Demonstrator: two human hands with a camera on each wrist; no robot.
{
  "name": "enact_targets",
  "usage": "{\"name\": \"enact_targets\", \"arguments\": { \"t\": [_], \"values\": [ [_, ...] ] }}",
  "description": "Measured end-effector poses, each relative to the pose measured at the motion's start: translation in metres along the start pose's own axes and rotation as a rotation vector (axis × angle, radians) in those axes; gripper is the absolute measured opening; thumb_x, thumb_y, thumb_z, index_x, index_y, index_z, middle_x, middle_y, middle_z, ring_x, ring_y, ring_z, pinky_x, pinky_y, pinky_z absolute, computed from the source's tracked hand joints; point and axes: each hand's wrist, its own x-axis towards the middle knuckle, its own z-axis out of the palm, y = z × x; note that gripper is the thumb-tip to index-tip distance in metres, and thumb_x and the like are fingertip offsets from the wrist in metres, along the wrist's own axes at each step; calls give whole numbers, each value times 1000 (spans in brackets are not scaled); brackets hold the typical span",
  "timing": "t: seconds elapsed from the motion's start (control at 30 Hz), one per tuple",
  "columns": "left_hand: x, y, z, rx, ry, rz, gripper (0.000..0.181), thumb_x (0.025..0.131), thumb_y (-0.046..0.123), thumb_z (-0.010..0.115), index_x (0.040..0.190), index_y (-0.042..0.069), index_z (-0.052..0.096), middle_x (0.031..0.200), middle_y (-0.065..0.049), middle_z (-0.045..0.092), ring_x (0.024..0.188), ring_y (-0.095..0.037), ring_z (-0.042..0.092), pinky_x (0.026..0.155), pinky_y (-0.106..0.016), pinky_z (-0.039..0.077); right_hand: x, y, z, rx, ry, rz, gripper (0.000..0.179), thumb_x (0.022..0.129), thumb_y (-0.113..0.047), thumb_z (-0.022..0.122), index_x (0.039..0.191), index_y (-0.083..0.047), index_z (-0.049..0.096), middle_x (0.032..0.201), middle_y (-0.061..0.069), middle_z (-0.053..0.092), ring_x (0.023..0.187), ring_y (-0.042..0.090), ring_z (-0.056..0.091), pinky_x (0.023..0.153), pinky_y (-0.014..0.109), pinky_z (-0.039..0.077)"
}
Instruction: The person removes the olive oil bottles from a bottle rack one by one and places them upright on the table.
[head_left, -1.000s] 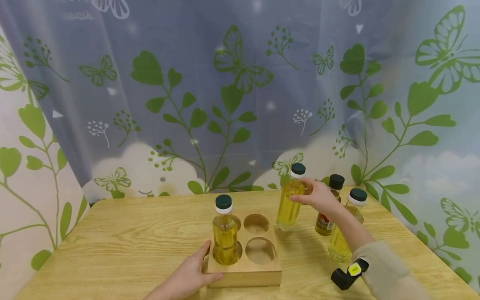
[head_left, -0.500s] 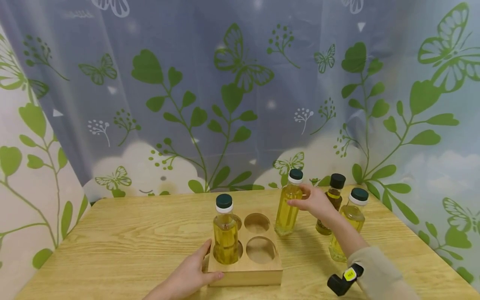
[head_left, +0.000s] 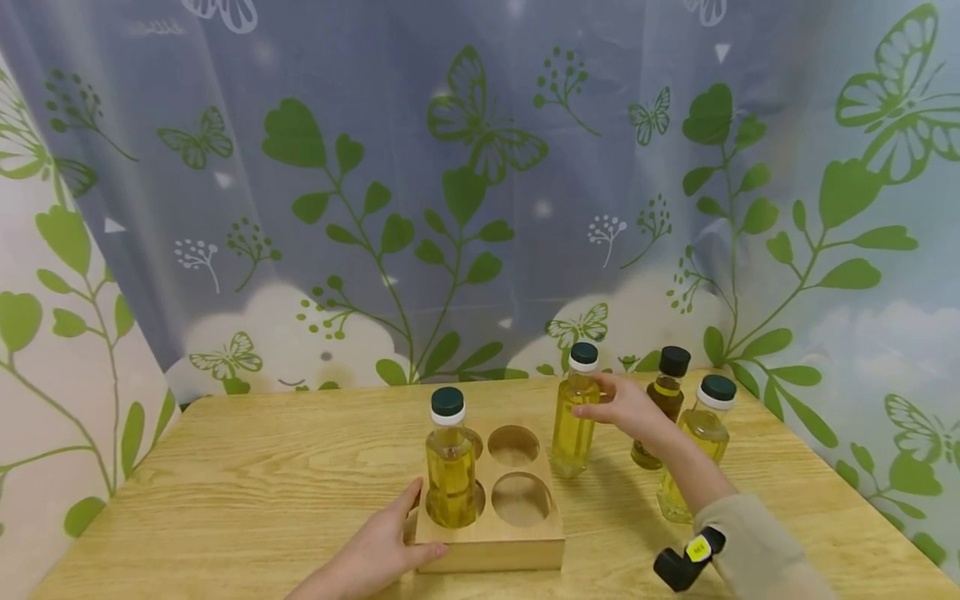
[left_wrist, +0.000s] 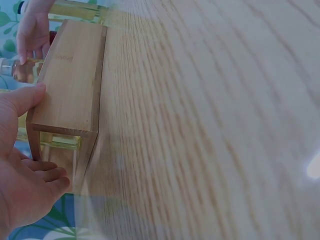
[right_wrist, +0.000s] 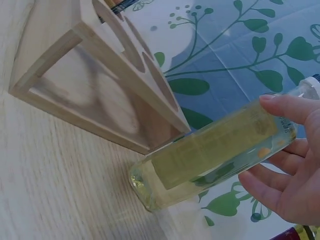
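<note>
My right hand (head_left: 630,412) grips a bottle of yellow oil (head_left: 572,437) with a dark green cap, just right of a wooden bottle rack (head_left: 491,557). The right wrist view shows thumb and fingers round the upper part of this bottle (right_wrist: 215,150), its base close to the tabletop beside the rack's open end. My left hand (head_left: 378,542) holds the rack's near left corner, thumb on the front face, fingers at the open side (left_wrist: 50,172). Another green-capped oil bottle (head_left: 450,483) stands upright in the rack's front left hole. Both right holes show no bottle; the back left one is mostly hidden.
Right of the held bottle stand a dark bottle (head_left: 666,396) with a black cap and a third green-capped oil bottle (head_left: 705,437), both partly behind the right arm. A patterned curtain (head_left: 360,208) hangs behind the wooden table (head_left: 247,483).
The right hand has brought its oil bottle slightly down and left, and the bottle has turned from tilted to nearly upright. The left hand and the rack have stayed in place.
</note>
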Motion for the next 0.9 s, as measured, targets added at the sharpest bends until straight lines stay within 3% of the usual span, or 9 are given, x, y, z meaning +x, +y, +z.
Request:
{"name": "enact_targets", "arguments": {
  "t": [0.57, 0.9],
  "values": [
    [-1, 0, 0, 3, 10, 25, 98, 78, 41, 73, 140, -14, 20, 137, -33, 35, 126, -46, 34, 100, -59, 28, -8, 9, 6, 127, 17, -44, 81, 86, -31, 67, 145, 2, 23, 145, 28, 25, 127, 44, 33, 98, 55, 36],
    [0, -1, 1, -11, 6, 9, 100, 78, 43, 72, 141, -13, 19, 138, -33, 34, 127, -45, 33, 100, -59, 28, -23, 16, 6, 171, 38, -37, 74, 87, -28, 66, 142, 6, 28, 136, 27, 41, 122, 41, 42, 96, 49, 41]
  ]
}}
